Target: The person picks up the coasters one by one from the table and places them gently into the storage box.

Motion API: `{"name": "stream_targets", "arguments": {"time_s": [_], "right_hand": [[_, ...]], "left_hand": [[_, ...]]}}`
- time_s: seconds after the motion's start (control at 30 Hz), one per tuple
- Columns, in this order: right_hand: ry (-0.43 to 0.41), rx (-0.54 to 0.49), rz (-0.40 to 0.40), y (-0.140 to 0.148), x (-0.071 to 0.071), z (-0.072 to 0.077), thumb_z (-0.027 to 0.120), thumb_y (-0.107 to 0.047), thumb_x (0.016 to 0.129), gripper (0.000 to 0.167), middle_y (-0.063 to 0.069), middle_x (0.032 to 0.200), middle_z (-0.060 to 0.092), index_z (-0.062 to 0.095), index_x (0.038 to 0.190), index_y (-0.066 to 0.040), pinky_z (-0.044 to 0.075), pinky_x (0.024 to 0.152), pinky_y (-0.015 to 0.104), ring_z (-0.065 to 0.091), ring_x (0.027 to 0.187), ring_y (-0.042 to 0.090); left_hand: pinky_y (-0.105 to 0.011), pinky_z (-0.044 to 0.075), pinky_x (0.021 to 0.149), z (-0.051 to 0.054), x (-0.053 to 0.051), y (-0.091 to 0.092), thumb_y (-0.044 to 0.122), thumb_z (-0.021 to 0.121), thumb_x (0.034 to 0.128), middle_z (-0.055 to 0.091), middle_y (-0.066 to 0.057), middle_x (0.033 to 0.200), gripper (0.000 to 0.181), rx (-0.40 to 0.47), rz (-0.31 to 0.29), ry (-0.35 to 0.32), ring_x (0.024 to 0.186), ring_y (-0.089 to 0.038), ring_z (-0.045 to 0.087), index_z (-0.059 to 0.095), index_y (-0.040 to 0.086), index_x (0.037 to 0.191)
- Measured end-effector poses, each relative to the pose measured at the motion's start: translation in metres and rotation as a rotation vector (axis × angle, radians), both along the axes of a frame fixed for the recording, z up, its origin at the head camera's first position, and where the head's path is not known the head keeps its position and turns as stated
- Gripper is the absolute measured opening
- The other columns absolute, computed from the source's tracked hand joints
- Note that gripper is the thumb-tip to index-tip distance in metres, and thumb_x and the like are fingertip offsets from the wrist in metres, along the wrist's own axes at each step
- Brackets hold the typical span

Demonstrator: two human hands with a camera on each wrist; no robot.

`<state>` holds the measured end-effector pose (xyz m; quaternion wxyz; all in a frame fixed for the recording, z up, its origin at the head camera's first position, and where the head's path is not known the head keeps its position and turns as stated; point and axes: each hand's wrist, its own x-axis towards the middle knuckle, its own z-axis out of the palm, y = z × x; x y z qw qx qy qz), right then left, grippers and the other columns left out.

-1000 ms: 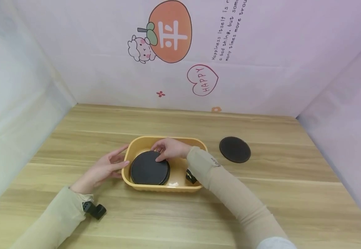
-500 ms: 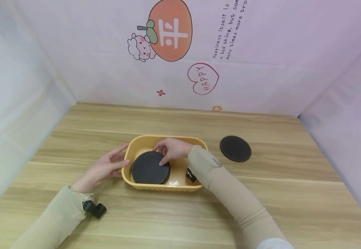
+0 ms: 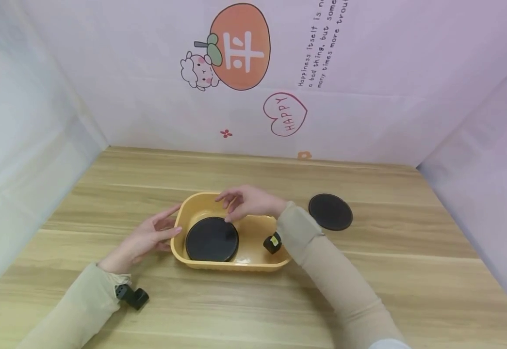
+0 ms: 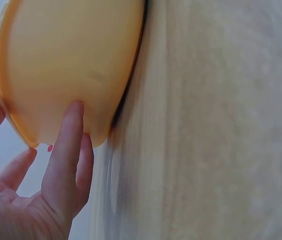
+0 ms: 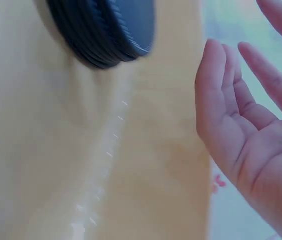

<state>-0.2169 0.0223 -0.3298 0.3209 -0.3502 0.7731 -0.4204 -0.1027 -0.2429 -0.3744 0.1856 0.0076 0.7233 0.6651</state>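
Observation:
A yellow plastic bin [image 3: 253,264] stands on the wooden table, and a stack of black round coasters [image 3: 211,239] lies in its left half. Several layered edges of the stack [image 5: 98,32] show in the right wrist view. At the bin's left end, my left hand [image 3: 150,235] touches the outer wall and rim with fairly straight fingers [image 4: 63,165]. Over the bin's far side is my right hand [image 3: 249,201], its fingers loosely bent. In the right wrist view, the right palm [image 5: 255,120] is bare and apart from the stack.
A single black coaster [image 3: 330,212] lies flat on the table, right of the bin. Wooden tabletop [image 3: 218,310] extends in front of the bin. A printed white cloth [image 3: 157,111] hangs behind, with pale cloth sides left and right.
My right hand has let go of the coaster stack and risen up and to the right. The stack has settled slightly rightward in the bin. My left hand stays at the bin's end.

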Motion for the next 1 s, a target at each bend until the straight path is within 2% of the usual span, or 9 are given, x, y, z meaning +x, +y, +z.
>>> {"name": "stream_targets", "arguments": {"time_s": [0.17,0.33,0.5,0.63,0.77,1.0], "right_hand": [[0.024,-0.098,-0.049,0.028,-0.001,0.022,0.07,-0.004,0.081,0.053,0.028,0.113,0.056,0.053,0.131,-0.001,0.054,0.084,0.03,0.061,0.096,0.018],[-0.029,-0.155,-0.127,0.062,-0.002,0.033,0.067,-0.002,0.083,0.05,0.025,0.111,0.055,0.052,0.131,0.0,0.056,0.082,0.033,0.06,0.093,0.017],[-0.08,-0.131,-0.24,0.097,-0.011,0.023,0.065,-0.003,0.085,0.051,0.013,0.107,0.057,0.047,0.133,0.002,0.057,0.082,0.033,0.061,0.09,0.013],[-0.117,-0.126,-0.331,0.124,-0.017,0.01,0.06,-0.001,0.088,0.053,0.018,0.112,0.053,0.04,0.136,0.007,0.055,0.088,0.038,0.06,0.092,0.013],[-0.113,-0.1,-0.397,0.149,-0.021,0.003,0.058,-0.002,0.089,0.054,0.022,0.115,0.049,0.037,0.137,0.009,0.051,0.093,0.044,0.06,0.095,0.014],[-0.022,0.018,-0.456,0.191,-0.027,-0.009,0.061,-0.009,0.09,0.056,0.026,0.12,0.048,0.037,0.138,0.008,0.054,0.085,0.025,0.059,0.095,0.011]], "left_hand": [[-0.043,0.055,0.086,0.0,-0.001,0.001,0.011,0.057,0.0939,0.027,-0.035,0.145,0.075,-0.001,0.001,-0.004,0.109,-0.02,0.056,0.011,0.01,0.153],[-0.042,0.055,0.085,-0.001,-0.001,0.001,0.011,0.057,0.0941,0.028,-0.035,0.144,0.074,0.005,-0.001,0.002,0.107,-0.018,0.057,0.011,0.01,0.153],[-0.042,0.055,0.085,-0.001,-0.001,0.0,0.012,0.058,0.0938,0.03,-0.035,0.142,0.075,0.0,0.004,-0.002,0.103,-0.013,0.058,0.011,0.01,0.153],[-0.041,0.056,0.084,-0.002,-0.001,0.0,0.012,0.058,0.0938,0.031,-0.036,0.142,0.075,-0.004,0.003,0.004,0.102,-0.014,0.059,0.012,0.01,0.153],[-0.04,0.056,0.083,-0.003,-0.001,-0.001,0.012,0.057,0.0941,0.032,-0.035,0.141,0.074,-0.004,-0.001,0.006,0.102,-0.015,0.06,0.012,0.01,0.153],[-0.04,0.056,0.083,-0.003,0.0,-0.003,0.014,0.058,0.0941,0.033,-0.035,0.141,0.075,-0.015,-0.002,0.011,0.105,-0.02,0.059,0.012,0.012,0.153]]}}
